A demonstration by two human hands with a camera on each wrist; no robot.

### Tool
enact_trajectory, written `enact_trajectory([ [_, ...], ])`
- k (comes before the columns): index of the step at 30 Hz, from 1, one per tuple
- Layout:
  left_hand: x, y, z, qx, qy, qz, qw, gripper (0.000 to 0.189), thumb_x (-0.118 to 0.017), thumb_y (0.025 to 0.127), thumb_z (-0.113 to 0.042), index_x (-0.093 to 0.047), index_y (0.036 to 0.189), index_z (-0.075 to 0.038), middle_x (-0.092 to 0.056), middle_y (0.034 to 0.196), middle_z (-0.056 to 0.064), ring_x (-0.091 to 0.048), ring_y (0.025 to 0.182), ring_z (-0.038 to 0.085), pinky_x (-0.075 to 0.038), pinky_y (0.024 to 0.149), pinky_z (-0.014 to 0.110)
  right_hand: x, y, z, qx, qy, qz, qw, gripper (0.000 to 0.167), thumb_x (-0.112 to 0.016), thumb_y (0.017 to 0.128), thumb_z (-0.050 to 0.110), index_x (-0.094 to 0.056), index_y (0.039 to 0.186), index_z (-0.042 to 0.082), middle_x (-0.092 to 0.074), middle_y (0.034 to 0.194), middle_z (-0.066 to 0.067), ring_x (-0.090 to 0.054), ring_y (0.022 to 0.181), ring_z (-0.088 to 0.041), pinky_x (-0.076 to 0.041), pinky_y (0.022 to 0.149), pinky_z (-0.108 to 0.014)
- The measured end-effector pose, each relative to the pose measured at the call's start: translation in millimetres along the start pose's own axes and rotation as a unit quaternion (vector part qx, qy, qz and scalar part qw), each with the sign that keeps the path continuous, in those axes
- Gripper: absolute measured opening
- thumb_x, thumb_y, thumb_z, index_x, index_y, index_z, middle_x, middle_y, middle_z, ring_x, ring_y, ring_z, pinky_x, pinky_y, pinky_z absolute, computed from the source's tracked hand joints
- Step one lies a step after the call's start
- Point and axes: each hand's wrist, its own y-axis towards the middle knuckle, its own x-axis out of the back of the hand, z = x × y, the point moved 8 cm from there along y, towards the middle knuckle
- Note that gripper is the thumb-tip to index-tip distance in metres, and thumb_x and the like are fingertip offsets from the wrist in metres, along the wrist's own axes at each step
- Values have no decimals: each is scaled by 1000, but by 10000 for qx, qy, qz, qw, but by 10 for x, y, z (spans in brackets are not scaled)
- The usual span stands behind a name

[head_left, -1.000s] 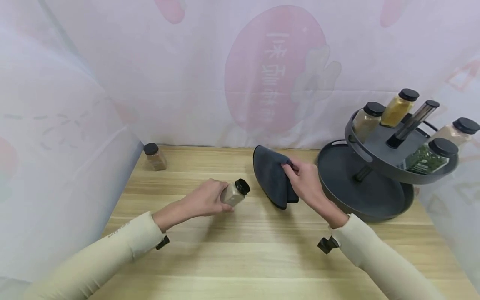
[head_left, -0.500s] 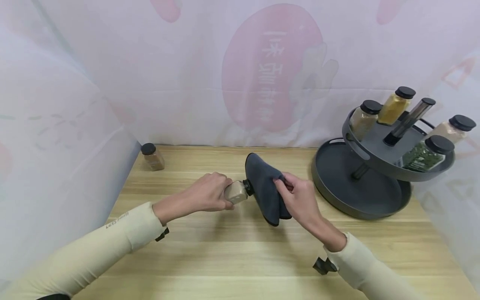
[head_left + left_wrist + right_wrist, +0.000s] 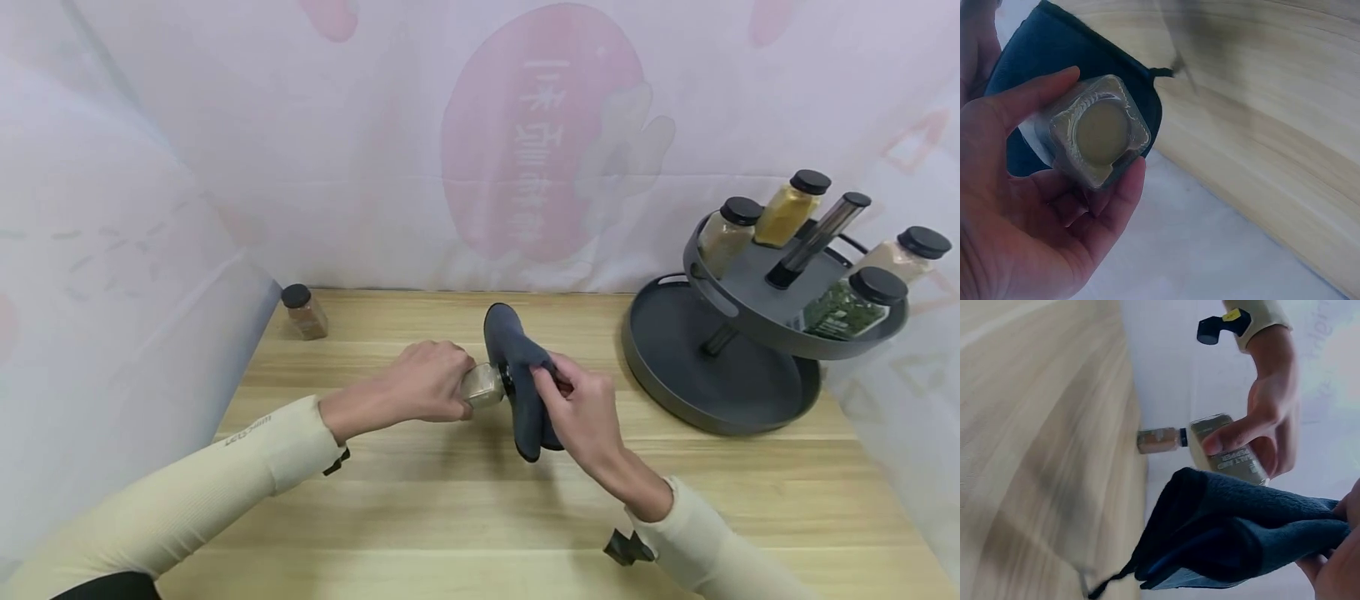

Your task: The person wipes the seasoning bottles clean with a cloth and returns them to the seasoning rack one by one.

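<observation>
My left hand (image 3: 431, 383) grips a square clear spice jar (image 3: 482, 386) above the table, tilted with its lid end to the right. In the right wrist view the jar's label (image 3: 1238, 464) reads in part "salt and pepper". A dark blue-grey cloth (image 3: 517, 367) is pinched in my right hand (image 3: 581, 404), between thumb and fingers. The cloth hangs folded and covers the jar's black lid, which is mostly hidden. Seen from the left wrist, the jar's square base (image 3: 1102, 131) faces the camera, with the cloth spread behind it.
A brown spice jar (image 3: 306, 312) with a black lid stands at the table's back left. At the right is a two-tier dark grey turntable rack (image 3: 720, 367), its upper tier (image 3: 817, 337) bearing several spice jars. Fabric walls (image 3: 375, 167) enclose the wooden table (image 3: 420, 517).
The cloth in my right hand has moved left onto the jar's lid, and it now wraps over it. My left hand keeps its grip on the jar, turned more toward the right.
</observation>
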Motion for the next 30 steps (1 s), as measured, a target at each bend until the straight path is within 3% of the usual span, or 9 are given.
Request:
enact_trajectory([
  [4, 61, 18, -40, -49, 122, -97, 9999, 35, -92, 71, -33, -60, 71, -19, -55, 64, -6, -43, 54, 10, -34, 46, 26, 10, -20, 6, 86, -114, -138, 9998, 12, -72, 96, 0, -79, 106, -2, -72, 73, -5, -57, 55, -5, -43, 49, -15],
  [10, 94, 18, -70, -46, 336, -116, 9994, 35, -89, 72, -34, -58, 71, -20, -53, 64, -7, -42, 55, 10, -32, 46, 26, -37, -68, -98, -271, -141, 24, 9995, 8, -72, 97, 0, -79, 101, -1, -69, 69, -2, -51, 51, -3, -38, 45, -15],
  [16, 56, 42, -78, -78, 441, -42, 9990, 35, -90, 73, -35, -58, 72, -21, -53, 65, -8, -42, 56, 10, -31, 47, 27, 8, -87, -3, 138, -156, -141, 9997, 11, -72, 95, -1, -79, 104, -1, -76, 78, -7, -63, 61, -6, -47, 52, -15],
  [22, 103, 40, -70, 39, 335, -57, 9994, 34, -91, 71, -35, -60, 72, -21, -57, 67, -6, -48, 58, 12, -36, 47, 28, -27, -122, -55, 26, -405, 1, 9992, 10, -71, 96, -2, -79, 103, -2, -69, 71, -3, -53, 54, -4, -39, 47, -14],
  [27, 103, 70, -73, 45, 344, -4, 9994, 33, -91, 72, -35, -62, 75, -20, -58, 69, -6, -49, 58, 13, -36, 48, 28, 49, -119, 27, 238, -298, -218, 9990, 16, -71, 95, -2, -79, 109, -3, -79, 86, -11, -73, 69, -11, -54, 60, -15],
  [30, 109, 78, -83, 39, 302, -16, 9995, 32, -92, 72, -35, -63, 75, -20, -58, 69, -6, -49, 58, 13, -37, 48, 28, 80, -124, 81, 448, -266, -322, 9981, 15, -71, 95, -3, -78, 108, -4, -80, 90, -15, -78, 76, -17, -58, 64, -18],
])
